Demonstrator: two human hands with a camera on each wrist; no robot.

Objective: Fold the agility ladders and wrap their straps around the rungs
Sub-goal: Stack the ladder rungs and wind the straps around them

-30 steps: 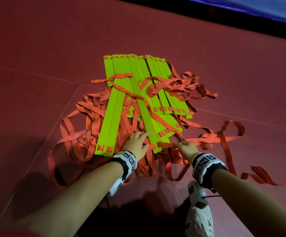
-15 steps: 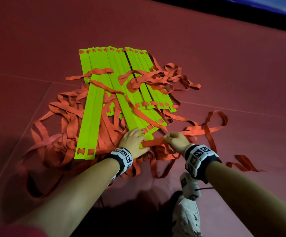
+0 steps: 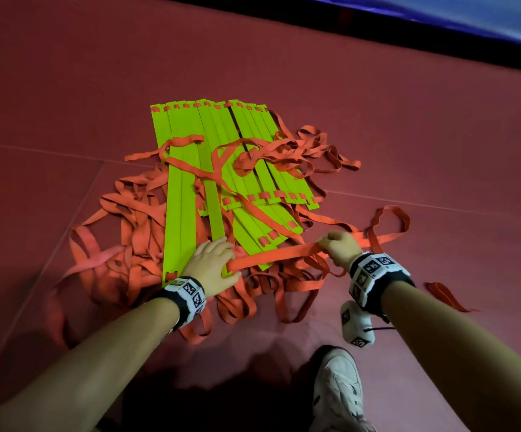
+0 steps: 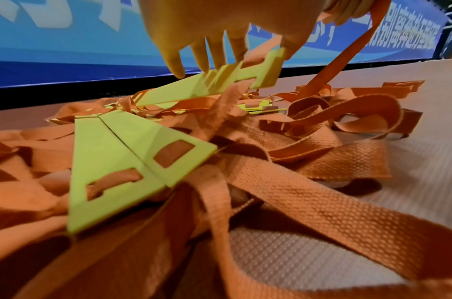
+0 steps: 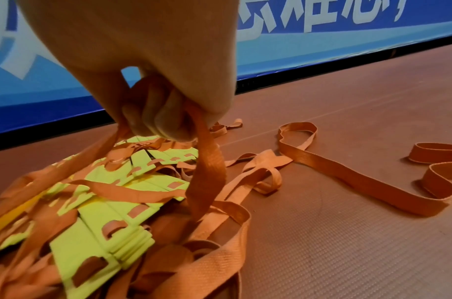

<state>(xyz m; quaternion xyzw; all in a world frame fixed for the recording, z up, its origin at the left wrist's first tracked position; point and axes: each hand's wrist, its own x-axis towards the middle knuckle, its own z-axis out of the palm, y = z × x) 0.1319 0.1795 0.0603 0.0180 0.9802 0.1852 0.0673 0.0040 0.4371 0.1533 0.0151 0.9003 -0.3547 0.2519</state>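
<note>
A fanned pile of lime-green ladder rungs lies on the red floor mat, in a tangle of orange straps. My left hand rests with straight, spread fingers on the near ends of a few raised rungs; the thumb touches the end corner. My right hand grips one orange strap in a fist. That strap runs stretched from beside my left thumb to the right hand. In the right wrist view the fingers curl round the strap above the stacked rung ends.
A loose strap loop and a separate strap end lie on the mat to the right. My white shoe stands near the bottom edge. A blue banner wall with a black base borders the far side.
My right hand has drawn the strap out to the right, so it now runs taut between the hands. My left hand has stayed on the near rung ends.
</note>
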